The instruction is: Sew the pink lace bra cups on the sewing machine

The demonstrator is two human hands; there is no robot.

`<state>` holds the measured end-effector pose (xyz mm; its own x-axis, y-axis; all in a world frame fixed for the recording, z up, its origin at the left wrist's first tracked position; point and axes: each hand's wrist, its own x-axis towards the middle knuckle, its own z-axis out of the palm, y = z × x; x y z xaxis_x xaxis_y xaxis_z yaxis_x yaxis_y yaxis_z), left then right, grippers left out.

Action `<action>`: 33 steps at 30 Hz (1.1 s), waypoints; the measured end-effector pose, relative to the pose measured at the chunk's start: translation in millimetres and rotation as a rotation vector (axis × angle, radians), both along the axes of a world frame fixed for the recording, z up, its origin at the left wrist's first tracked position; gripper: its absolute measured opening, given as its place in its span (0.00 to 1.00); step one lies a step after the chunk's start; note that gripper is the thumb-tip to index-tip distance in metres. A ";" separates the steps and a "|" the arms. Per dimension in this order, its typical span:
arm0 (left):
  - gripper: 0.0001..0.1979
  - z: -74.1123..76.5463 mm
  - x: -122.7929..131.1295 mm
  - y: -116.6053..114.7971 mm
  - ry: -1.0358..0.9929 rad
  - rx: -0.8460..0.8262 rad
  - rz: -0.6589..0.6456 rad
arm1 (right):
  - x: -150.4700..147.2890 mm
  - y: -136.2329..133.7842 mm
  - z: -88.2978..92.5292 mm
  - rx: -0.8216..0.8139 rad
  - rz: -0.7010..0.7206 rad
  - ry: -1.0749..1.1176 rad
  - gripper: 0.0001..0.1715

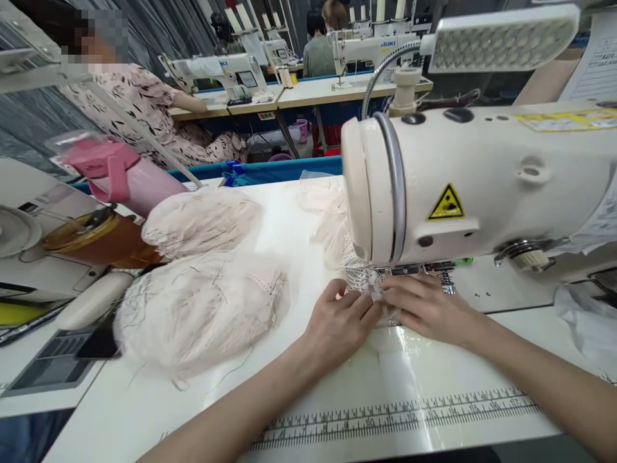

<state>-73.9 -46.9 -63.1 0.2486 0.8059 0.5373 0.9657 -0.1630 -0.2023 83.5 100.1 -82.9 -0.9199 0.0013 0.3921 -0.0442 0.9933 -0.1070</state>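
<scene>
A strip of pale lace fabric [364,278] lies under the head of a white sewing machine [463,186]. My left hand [341,321] is closed on the near edge of the lace, fingers curled and pinching it. Close against it, my right hand [430,307] has its fingers together, gripping the lace beside the presser foot area. Its thumb is hidden beneath. The needle cannot be made out behind the machine head and my fingers. More of the pale fabric [332,225] trails away behind the hands, to the left of the machine.
Two bundles of pale fabric, a near one [202,315] and a far one [205,218], lie on the left of the table. Beyond them leans a pink bottle [144,183]. A printed ruler [385,418] runs along the front edge. A co-worker [139,103] sits at far left.
</scene>
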 end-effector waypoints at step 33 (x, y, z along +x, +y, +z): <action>0.27 -10.0 -5.5 1.3 -0.242 -0.316 0.063 | -7.4 1.8 3.5 0.058 0.053 0.092 0.13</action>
